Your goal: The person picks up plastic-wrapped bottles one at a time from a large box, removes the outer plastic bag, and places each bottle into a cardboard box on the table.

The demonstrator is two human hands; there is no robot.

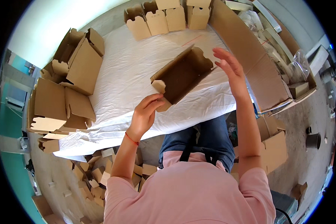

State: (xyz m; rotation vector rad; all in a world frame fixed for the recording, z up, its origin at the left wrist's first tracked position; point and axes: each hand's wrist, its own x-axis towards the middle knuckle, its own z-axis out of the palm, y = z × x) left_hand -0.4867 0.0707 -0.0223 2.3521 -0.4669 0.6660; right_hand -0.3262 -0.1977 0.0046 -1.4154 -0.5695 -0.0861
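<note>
Nearest the cam: pink shirt [190,194] of the wearer, blue jeans [214,132] just past it.

Work item: open-top cardboard carton [186,76], brown, empty, over the middle of the white-sheeted tabletop [123,76]. Sits skewed, long axis running near-left to far-right, opening toward the cam. Can't tell if it rests on the sheet or is slightly lifted. Small flap stands up at its near-left end.

Left hand [147,108]: fingers pinching the near-left end of the carton, below that flap. Red string bracelet [132,139] on that wrist.

Right hand [231,69]: fingers released, extended, just beside the far-right end. Contact with the carton: can't tell.

Further out on the tabletop: stacked boxes [84,67] along the left edge, more boxes [50,99] nearer at the left corner, a row of upright boxes [156,23] at the far edge. Right side: large cardboard bin [246,56] with long white pieces and clear plastic [301,64] inside.

Floor: heap of small cardboard pieces [99,175] at lower left, closed-looking box [274,151] right of the legs, dark bucket [313,141] farther right. Teal wall [16,175] far left.
</note>
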